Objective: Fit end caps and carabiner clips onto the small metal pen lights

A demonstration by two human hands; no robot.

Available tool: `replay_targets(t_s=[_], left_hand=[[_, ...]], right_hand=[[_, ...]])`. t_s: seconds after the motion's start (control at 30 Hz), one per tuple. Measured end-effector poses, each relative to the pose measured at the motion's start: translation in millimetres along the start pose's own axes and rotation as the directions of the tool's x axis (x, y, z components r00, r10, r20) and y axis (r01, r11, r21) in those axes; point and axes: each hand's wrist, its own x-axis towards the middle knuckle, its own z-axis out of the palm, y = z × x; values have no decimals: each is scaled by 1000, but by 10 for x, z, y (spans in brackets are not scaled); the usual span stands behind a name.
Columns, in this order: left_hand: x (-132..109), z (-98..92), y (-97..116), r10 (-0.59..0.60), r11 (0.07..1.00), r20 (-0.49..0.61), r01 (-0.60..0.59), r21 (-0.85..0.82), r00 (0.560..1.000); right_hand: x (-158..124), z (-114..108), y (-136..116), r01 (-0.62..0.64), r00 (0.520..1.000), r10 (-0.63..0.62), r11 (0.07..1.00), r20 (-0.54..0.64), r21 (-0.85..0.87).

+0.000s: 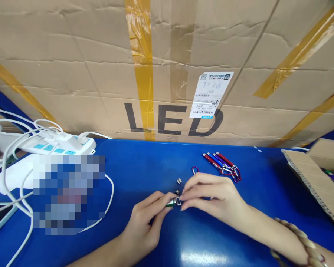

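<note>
My left hand (149,217) pinches a small green tube (172,203), which looks like a mini keychain flashlight. Its silver loop-shaped end (178,201) points right. The fingertips of my right hand (211,194) are drawn together right beside that end, seemingly touching it; whether anything small is between them is hidden. Just beyond the fingers lie a small silver cap-like piece (179,181) and a dark metal piece (177,192). A red carabiner clip (195,170) rests behind my right hand.
Several red, blue and purple keychain flashlights (221,161) with clips lie in a row at the back. An open cardboard box (311,181) stands at right. Left are a white power strip (64,144), cables and a blurred patch. A large carton (100,74) walls off the back.
</note>
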Motion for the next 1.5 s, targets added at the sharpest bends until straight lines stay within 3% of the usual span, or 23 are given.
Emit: replay_targets(t_s=[0.1, 0.33, 0.5, 0.63, 0.7, 0.8, 0.87, 0.93, 1.03, 1.17, 1.23, 1.3, 1.4, 1.5], left_hand=[[-6, -2, -6, -4, 1000, 53, 4, 14, 999], [-41, 5, -26, 73, 994, 76, -78, 73, 994], [-59, 16, -19, 46, 997, 44, -49, 60, 998], [-61, 23, -10, 71, 995, 21, -73, 64, 997], [-61, 22, -14, 108, 988, 11, -109, 107, 994], [-59, 21, -26, 147, 976, 11, -147, 158, 989], [-56, 23, -33, 139, 981, 2, -138, 139, 990], [-50, 23, -34, 109, 990, -14, -108, 90, 994], [-40, 17, -26, 13, 999, -33, -12, 52, 999], [-29, 4, -21, -161, 984, -118, 169, 61, 980], [-22, 2, -25, -204, 975, -164, 215, 53, 965], [-13, 3, -26, -207, 974, -164, 219, 55, 964], [4, 2, -20, -186, 978, -126, 195, 67, 975], [13, -3, -14, -169, 982, -113, 177, 67, 979]], right_hand=[[-31, -63, -8, 159, 985, -146, 976, 95, -152], [-38, -76, -39, 158, 978, -115, 954, 176, -256], [-37, -12, -1, 76, 986, -57, 990, 157, -116], [-24, 87, -52, -128, 991, 125, 990, 51, 53], [-17, 129, -97, -316, 949, 313, 942, 41, 111], [-6, 162, -138, -604, 796, 584, 755, 159, 256], [6, 163, -140, -691, 720, 651, 643, 240, 330], [24, 146, -131, -717, 694, 669, 604, 267, 348], [60, 77, -110, -703, 709, 664, 636, 238, 317], [102, -119, -46, -624, 781, 608, 772, 145, 124], [104, -223, 6, -523, 840, 533, 845, 104, -108], [90, -293, 57, -427, 860, 496, 827, 118, -365], [62, -317, 96, -372, 804, 574, 690, 156, -621], [51, -302, 78, -351, 748, 644, 590, 161, -728]])
